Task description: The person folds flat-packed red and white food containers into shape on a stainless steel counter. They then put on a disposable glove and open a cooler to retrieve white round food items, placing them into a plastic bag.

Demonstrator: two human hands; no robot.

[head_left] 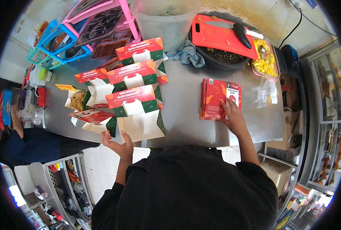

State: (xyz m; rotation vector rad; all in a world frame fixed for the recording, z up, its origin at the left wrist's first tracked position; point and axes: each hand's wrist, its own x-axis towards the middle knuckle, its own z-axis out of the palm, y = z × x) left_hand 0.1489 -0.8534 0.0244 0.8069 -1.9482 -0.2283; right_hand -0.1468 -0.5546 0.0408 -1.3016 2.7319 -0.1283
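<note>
Folded paper food boxes in red, green and white stand in a cluster left of the middle of the metal table. The nearest box (138, 124) has its lid up and its inside showing. At its near edge is my left hand (118, 147), fingers spread and holding nothing; its thumb is close to the box's lower left corner, and I cannot tell whether they touch. On the right lies a stack of flat red boxes (213, 100). My right hand (235, 119) rests on the stack's lower right part with its fingers stretched out.
One box at left holds yellowish food (77, 100). Behind stand plastic racks (69, 38), a clear tub (161, 23) and a red cutting board (220, 36) with knives on a dark pot. A tray of chopped yellow food (264, 61) sits far right. Another person (36, 143) is at left.
</note>
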